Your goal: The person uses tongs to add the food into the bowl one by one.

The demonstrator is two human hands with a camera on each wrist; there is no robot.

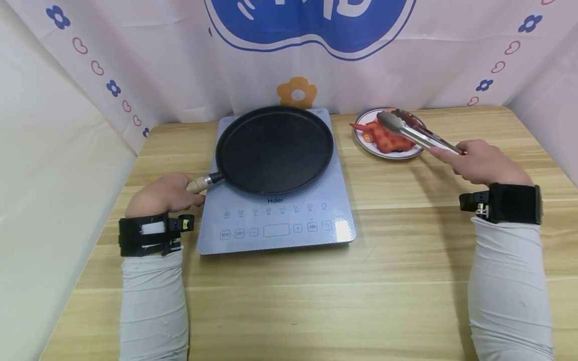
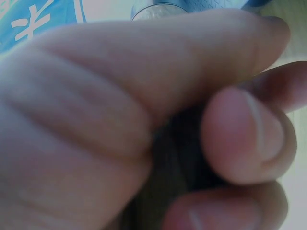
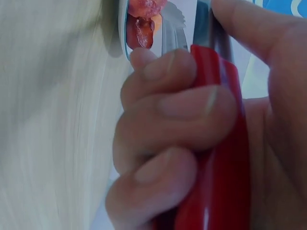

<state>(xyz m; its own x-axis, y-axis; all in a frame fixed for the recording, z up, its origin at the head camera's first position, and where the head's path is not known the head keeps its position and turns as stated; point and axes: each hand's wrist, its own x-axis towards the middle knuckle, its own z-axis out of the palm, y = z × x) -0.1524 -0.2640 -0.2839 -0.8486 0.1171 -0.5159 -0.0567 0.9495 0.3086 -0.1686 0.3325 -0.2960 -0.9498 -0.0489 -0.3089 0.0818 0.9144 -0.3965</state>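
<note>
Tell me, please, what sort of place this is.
Probably a small staged cooking corner: a flat pan sits on a Haier cooktop, food lies on a plate, and a printed cloth hangs behind the wooden table.

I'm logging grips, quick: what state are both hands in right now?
Left hand: closed, holding the wooden handle of the black pan.
Right hand: closed, holding the metal tongs.

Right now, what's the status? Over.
Left grip on pan handle. Right grip holding tongs. Food on plate, tong contact unclear. Nothing in the way between plate and pan.
</note>
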